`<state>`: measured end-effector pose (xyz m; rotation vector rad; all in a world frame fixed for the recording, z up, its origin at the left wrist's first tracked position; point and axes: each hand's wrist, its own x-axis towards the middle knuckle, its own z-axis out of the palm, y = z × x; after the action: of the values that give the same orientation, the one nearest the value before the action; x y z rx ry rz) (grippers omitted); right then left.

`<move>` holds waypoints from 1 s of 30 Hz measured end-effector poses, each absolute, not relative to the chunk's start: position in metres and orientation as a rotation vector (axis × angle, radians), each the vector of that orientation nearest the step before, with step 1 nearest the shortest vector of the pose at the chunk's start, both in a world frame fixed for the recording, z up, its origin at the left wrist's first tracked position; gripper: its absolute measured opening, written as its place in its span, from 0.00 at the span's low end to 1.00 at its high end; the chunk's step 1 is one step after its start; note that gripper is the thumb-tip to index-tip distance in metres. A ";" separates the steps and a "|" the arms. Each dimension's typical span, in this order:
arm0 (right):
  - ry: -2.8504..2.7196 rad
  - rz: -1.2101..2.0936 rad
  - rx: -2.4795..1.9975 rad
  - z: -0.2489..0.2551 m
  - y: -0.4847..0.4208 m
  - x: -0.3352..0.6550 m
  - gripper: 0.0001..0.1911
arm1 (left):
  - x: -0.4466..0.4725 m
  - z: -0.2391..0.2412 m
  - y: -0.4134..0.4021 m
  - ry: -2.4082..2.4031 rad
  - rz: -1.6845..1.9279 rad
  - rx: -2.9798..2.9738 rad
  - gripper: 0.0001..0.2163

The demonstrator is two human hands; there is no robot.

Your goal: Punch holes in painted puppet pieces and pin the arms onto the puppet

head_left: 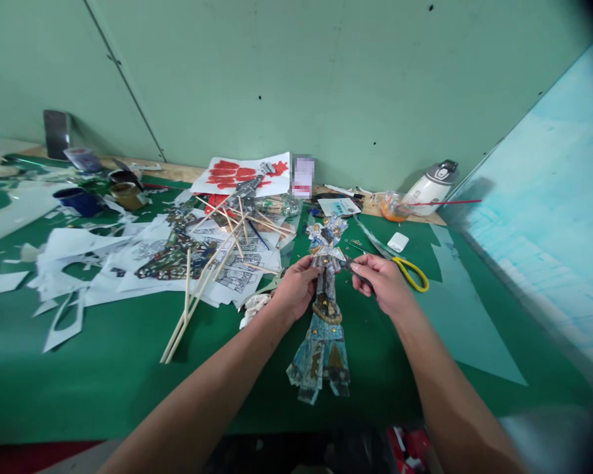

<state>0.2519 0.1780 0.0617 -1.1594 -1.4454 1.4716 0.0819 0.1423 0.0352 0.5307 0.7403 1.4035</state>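
Observation:
A flat, jointed puppet figure [330, 316], painted blue, brown and gold, lies lengthwise in front of me on the green table. Small gold fasteners dot its waist and skirt. My left hand [299, 286] is closed on its left edge at the upper body, thumb on top. On the opposite side, my right hand [375, 276] pinches a small dark piece at the figure's shoulder; whether that is a puppet arm or a tool I cannot tell. Yellow-handled scissors [411, 273] lie just beyond my right hand. Tiny rings [356, 242] are scattered near the puppet's head.
Left of the puppet, thin wooden sticks [197, 299] lie across printed paper sheets [237, 270] and cut scraps. Paint pots [79, 201] stand farther left. At the back right are a white kettle-like container [431, 187] and an orange-stained cup [393, 207]. A translucent sheet [474, 329] covers the right side.

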 end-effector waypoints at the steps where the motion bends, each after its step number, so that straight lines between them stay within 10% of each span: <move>1: -1.455 1.465 -1.167 0.062 0.178 0.252 0.12 | 0.082 0.036 0.142 0.745 1.398 0.535 0.09; 30: -1.717 1.334 -1.239 0.054 0.181 0.255 0.10 | 0.081 0.033 0.142 0.753 1.409 0.448 0.11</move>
<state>0.2554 0.1814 0.0544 -1.2391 -1.7165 1.3336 0.0806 0.1424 0.0332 0.4476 0.7535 1.4092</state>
